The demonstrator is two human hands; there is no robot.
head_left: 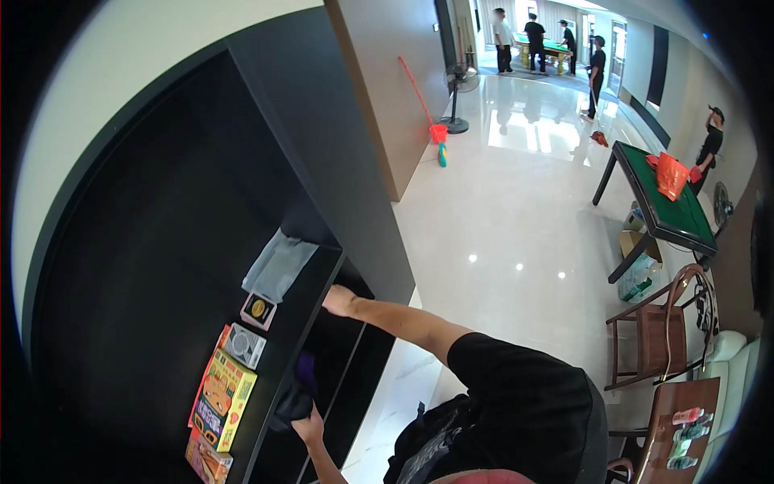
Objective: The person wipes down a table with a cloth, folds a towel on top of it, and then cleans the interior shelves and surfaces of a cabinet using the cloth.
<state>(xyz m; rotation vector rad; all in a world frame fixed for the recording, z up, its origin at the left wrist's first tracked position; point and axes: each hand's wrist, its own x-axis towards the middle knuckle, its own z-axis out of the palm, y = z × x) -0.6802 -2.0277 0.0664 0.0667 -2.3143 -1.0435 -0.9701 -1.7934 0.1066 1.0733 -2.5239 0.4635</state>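
My left hand (pixel 308 425) is closed at the edge of a dark, soft-looking item (pixel 290 406) in the compartment below the black shelf board (pixel 282 355). Just beyond it lies something purple (pixel 305 369), mostly in shadow. My right hand (pixel 340 302) is curled like a fist by the front edge of the board, farther along; its fingertips and anything inside them are hidden. On top of the board lie a grey translucent pouch (pixel 280 264), a small box with a round gold emblem (pixel 259 310), a grey box (pixel 244 345) and a yellow illustrated box (pixel 222 395).
A grey cabinet side panel (pixel 322 121) rises beside the shelf. Across the tiled floor stand a green-topped table (pixel 657 194) with a red bag (pixel 672 176), a wooden chair (pixel 663 335) and a brown table (pixel 673 411) with bottles. A fan (pixel 459 89), a red dustpan (pixel 438 133) and several people are farther off.
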